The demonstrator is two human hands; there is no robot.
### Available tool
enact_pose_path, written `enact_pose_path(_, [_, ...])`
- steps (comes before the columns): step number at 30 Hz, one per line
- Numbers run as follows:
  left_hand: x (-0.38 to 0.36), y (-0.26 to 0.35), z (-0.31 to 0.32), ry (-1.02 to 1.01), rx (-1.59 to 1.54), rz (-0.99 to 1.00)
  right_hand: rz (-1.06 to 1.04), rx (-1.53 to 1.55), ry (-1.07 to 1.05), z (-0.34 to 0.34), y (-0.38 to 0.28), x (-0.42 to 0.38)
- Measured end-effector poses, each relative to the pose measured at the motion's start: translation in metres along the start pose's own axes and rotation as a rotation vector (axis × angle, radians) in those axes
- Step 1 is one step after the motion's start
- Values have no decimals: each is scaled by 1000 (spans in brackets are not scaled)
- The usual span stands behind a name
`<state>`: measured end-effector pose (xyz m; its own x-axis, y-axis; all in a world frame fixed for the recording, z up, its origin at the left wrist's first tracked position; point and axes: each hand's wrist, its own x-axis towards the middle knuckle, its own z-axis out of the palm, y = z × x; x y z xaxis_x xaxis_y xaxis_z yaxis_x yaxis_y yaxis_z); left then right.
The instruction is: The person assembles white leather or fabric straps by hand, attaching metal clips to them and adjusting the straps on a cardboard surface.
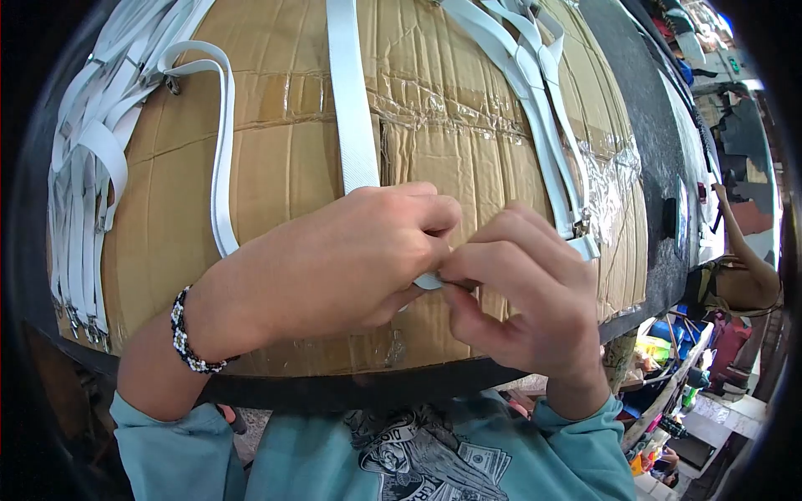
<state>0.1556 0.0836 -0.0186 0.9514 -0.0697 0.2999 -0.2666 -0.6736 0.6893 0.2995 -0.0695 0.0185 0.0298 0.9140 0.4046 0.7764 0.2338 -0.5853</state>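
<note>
A long white strap point(352, 100) runs down the middle of the cardboard to my left hand point(368, 242), whose fingers are closed round its lower end. Close against it, my right hand point(526, 284) pinches at the same end, where a small white loop shows between the fingertips. Whatever else lies in the pinch is hidden by the fingers. Left of my hands lies a looped white strap point(224, 150), partly under my left forearm. To the right, more white straps point(535, 92) with a metal clip reach down near my right hand.
Flattened cardboard point(284, 175) with clear tape covers the dark table point(401, 388). A thick bundle of white straps point(92, 167) with metal clips lies at the left edge. At the far right are another person's arm point(739, 234) and shelves with coloured items.
</note>
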Motion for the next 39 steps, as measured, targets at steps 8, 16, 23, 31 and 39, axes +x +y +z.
enact_pose_path(8, [0, 1, 4, -9, 29, 3, -24, -163, -201, -13, -6, -7])
enact_pose_path(16, [1, -1, -1, -18, -43, -30, 109, -43, -46, -21, 1, -17])
enact_pose_path(23, [1, -1, -4, -33, -96, -60, -1, -54, -58, -7, 10, -28])
enact_pose_path(31, [2, -1, -4, -26, -92, -57, 50, -20, 25, -15, 11, -29])
enact_pose_path(39, [4, 1, -6, -55, -107, -102, -32, -63, -6, -4, 11, -26])
